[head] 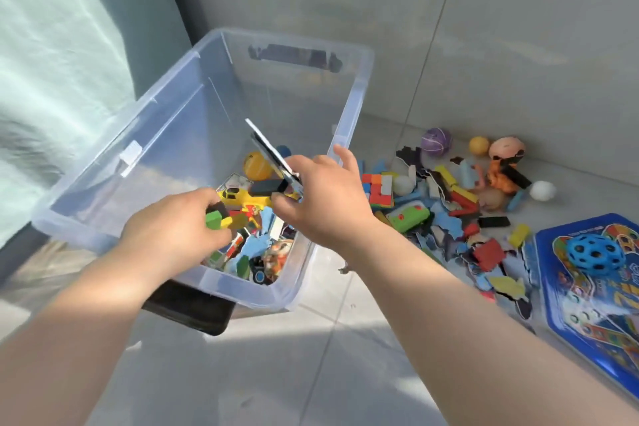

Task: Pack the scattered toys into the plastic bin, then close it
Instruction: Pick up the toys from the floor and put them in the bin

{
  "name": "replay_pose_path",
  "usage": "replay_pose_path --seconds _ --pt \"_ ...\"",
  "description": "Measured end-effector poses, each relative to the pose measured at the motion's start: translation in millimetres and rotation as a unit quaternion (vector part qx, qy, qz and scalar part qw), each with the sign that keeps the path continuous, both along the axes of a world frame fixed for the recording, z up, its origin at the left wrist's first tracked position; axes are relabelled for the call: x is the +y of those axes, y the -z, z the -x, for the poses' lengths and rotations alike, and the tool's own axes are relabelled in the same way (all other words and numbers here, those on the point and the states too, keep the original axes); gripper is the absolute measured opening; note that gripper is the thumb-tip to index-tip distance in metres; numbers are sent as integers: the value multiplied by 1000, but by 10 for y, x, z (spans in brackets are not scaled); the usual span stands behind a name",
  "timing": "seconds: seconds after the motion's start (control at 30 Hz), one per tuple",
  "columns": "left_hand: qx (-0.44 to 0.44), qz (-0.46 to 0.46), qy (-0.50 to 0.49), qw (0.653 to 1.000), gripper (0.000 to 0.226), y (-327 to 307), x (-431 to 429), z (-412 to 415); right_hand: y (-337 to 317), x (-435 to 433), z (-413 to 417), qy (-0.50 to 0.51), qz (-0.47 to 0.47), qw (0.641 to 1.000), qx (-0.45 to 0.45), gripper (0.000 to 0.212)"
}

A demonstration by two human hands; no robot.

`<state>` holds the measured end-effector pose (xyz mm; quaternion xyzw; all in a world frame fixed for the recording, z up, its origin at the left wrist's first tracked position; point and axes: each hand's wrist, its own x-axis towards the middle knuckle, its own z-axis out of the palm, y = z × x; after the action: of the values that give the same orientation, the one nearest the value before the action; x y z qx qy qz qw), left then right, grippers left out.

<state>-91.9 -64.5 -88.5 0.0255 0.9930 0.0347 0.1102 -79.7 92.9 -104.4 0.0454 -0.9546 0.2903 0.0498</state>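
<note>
Clear plastic bin (103, 162) open on the floor (345, 373), its bottom already layered with blocks, puzzle pieces, a yellow toy car (238, 197) and an orange ball (257, 165). Above it, left hand (176, 228) curled round a small handful of blocks, green block (213, 219) foremost. Just beside, right hand (325, 197) pinching a thin flat card (268, 149) tilted on edge, together with a black block (268, 187), little finger spread toward the bin's right rim.

To the right on the tile, scattered toys (449, 204) in a loose heap, with a purple ball (436, 142), a white ball (542, 191) and a blue holed ball (594, 254) resting on a blue game board (587, 304).

Risks losing the card over the right rim if released from this height: thin, tilted, apt to sail. Risks blocks bouncing off the car and ball if dropped rather than lowered. Worth watching the balls too: round, loose on smooth tile, ready to roll away at a nudge. May heap the near corner and later foul the lid. Dark flat piece under the bin's near edge, perhaps that lid; cannot tell.
</note>
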Motion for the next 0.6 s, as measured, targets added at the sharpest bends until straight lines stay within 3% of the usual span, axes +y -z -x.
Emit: replay_pose_path --seconds 0.07,0.17,0.3,0.5,0.6 --pt "-4 -15 -5 1000 22 23 -31 25 17 -14 11 -9 -70 997 -4 36" --pt "-10 -19 -8 1000 37 52 -59 48 21 -13 16 -24 -86 996 -16 45" --pt "19 -26 -13 999 28 43 -43 41 17 31 -21 -37 -90 995 9 54" --pt "125 -84 3 989 22 -98 78 -6 -8 115 -48 -60 -71 996 17 55" --pt "143 -152 44 977 14 -156 187 -93 -1 247 -110 -74 25 996 46 43"
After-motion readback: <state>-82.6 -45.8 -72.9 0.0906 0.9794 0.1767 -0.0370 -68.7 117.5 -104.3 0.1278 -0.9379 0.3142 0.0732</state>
